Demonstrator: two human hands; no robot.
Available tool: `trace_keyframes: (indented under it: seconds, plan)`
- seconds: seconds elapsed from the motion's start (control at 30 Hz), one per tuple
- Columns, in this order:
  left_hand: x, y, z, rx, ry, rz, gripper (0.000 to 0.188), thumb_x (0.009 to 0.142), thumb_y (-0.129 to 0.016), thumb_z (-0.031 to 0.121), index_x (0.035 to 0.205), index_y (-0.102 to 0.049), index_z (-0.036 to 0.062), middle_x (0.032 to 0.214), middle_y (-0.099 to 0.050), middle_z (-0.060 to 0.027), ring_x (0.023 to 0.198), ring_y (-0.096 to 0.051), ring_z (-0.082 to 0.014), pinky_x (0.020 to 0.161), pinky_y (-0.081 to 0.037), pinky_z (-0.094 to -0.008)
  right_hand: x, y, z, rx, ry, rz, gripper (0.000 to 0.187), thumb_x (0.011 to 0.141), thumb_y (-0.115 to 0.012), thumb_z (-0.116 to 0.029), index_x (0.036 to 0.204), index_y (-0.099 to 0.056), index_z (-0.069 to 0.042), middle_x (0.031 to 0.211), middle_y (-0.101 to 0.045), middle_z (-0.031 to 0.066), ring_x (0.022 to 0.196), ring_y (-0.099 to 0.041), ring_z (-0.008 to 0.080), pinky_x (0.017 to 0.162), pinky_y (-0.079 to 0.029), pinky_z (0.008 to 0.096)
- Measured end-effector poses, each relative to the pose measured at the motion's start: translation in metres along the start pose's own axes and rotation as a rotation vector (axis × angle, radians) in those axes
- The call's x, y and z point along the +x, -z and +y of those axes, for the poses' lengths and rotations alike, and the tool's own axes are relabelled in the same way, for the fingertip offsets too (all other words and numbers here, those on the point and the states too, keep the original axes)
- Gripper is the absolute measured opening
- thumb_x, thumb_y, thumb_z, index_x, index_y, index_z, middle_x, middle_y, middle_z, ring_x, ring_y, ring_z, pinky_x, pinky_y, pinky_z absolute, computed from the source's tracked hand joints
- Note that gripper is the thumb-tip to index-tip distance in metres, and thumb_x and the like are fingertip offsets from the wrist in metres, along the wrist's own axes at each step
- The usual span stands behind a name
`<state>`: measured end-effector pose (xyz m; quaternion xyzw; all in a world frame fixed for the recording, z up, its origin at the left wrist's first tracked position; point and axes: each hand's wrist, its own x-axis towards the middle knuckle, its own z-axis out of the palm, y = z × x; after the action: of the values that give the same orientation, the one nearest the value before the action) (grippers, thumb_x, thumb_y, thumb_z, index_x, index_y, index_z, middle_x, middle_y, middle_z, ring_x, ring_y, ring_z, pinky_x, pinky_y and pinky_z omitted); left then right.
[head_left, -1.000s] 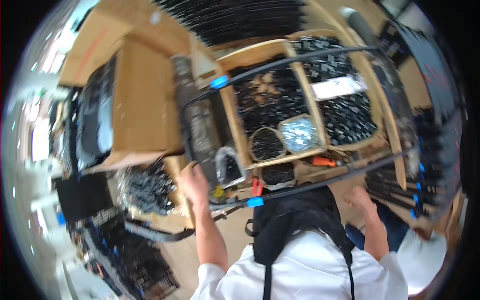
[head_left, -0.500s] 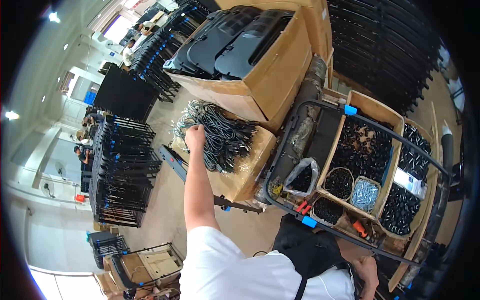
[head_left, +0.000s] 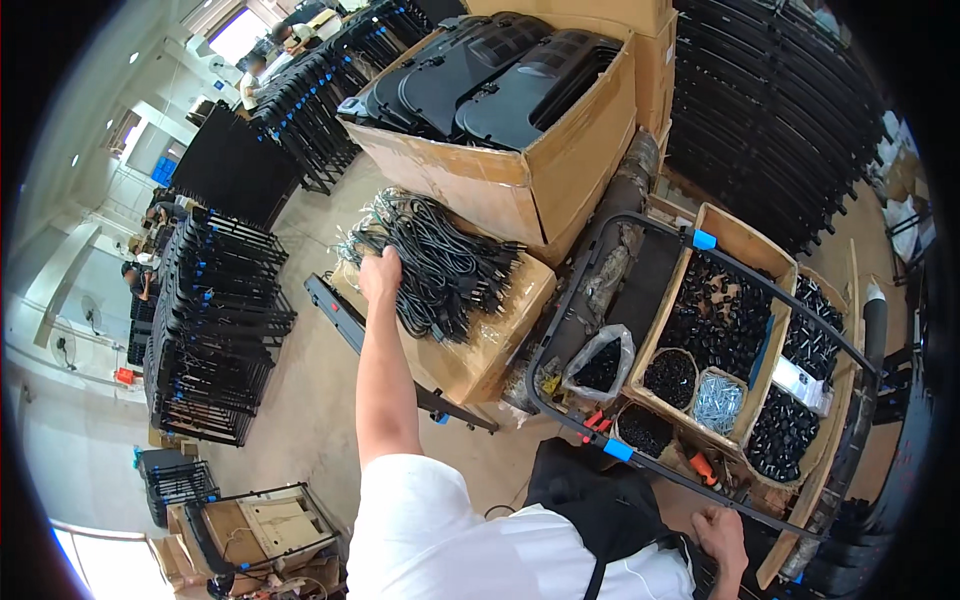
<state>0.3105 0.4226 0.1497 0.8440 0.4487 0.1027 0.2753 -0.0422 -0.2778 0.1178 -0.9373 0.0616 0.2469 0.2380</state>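
A pile of black and grey cables (head_left: 455,265) lies on a closed cardboard box (head_left: 445,365). My left hand (head_left: 380,272), on the outstretched arm, is at the pile's left edge, its fingers closed around part of a cable; the fingertips are partly hidden. Low on the right, my right hand (head_left: 722,538) is curled beside the lower bar of a black tubular frame (head_left: 655,462) with blue clips. Whether anything is inside those fingers cannot be made out.
An open carton (head_left: 580,165) of black plastic panels stands behind the cables. Within the frame, a wooden tray (head_left: 748,432) holds black parts and silver screws (head_left: 718,400). Red-handled pliers (head_left: 597,425) and an orange-handled tool (head_left: 704,467) lie nearby. Stacked frames (head_left: 215,330) and people are farther left.
The view has shifted slightly. My left hand has drawn a little toward the pile's left edge, and my right hand shows more fully beside the frame bar.
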Motion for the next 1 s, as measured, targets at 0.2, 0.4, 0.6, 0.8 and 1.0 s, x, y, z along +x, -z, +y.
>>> trace_keyframes:
  seconds: [0.2, 0.4, 0.6, 0.8, 1.0]
  plan:
    - [-0.091, 0.06, 0.027, -1.208, -0.367, -0.06, 0.011, 0.109, -0.046, 0.015, 0.114, -0.046, 0.0049, 0.086, -0.063, -0.0095, 0.072, -0.067, -0.0246, 0.065, -0.057, -0.0353, -0.016, 0.018, -0.038, 0.124, 0.075, -0.054, 0.03, 0.09, -0.067, -0.027, 0.099, -0.079, -0.001, 0.091, -0.075, 0.0239, 0.09, -0.074, 0.0413, 0.083, -0.058, 0.0445]
    - [-0.256, 0.106, 0.023, -1.4, -0.505, -0.681, 0.032, 0.115, -0.045, 0.034, 0.111, -0.055, 0.0039, 0.079, -0.051, -0.0028, 0.065, -0.053, -0.0173, 0.06, -0.048, -0.0351, 0.006, 0.046, -0.129, 0.509, 0.412, 0.035, 0.034, 0.101, -0.064, -0.031, 0.102, -0.076, 0.001, 0.083, -0.071, 0.0156, 0.076, -0.069, 0.0228, 0.073, -0.054, 0.0384]
    - [-0.417, 0.091, -0.038, -0.781, -0.682, -1.129, 0.047, 0.112, -0.048, 0.05, 0.107, -0.061, 0.005, 0.084, -0.061, -0.003, 0.072, -0.056, -0.0134, 0.064, -0.046, -0.0292, 0.056, 0.055, -0.214, 1.319, 0.51, -0.368, 0.073, 0.109, -0.043, -0.064, 0.141, -0.062, 0.0, 0.112, -0.076, 0.0073, 0.094, -0.07, 0.0165, 0.078, -0.052, 0.0318]
    - [-0.503, 0.05, -0.105, -0.86, -0.413, -1.365, 0.037, 0.116, -0.044, 0.039, 0.109, -0.056, 0.0051, 0.084, -0.055, -0.0033, 0.075, -0.053, -0.0152, 0.069, -0.045, -0.0299, 0.071, 0.043, -0.196, 1.889, 0.533, -0.292, 0.039, 0.112, -0.053, -0.041, 0.115, -0.068, -0.005, 0.089, -0.073, 0.0078, 0.088, -0.073, 0.0269, 0.089, -0.058, 0.0419]
    - [-0.514, 0.059, -0.132, -0.985, -0.069, -1.44, 0.036, 0.116, -0.044, 0.04, 0.103, -0.052, 0.0076, 0.081, -0.051, -0.0029, 0.073, -0.051, -0.0166, 0.067, -0.046, -0.031, -0.009, 0.001, -0.193, 1.948, 0.474, -0.313, 0.034, 0.113, -0.049, -0.034, 0.121, -0.065, -0.005, 0.098, -0.073, 0.0043, 0.096, -0.072, 0.0226, 0.082, -0.06, 0.0414]
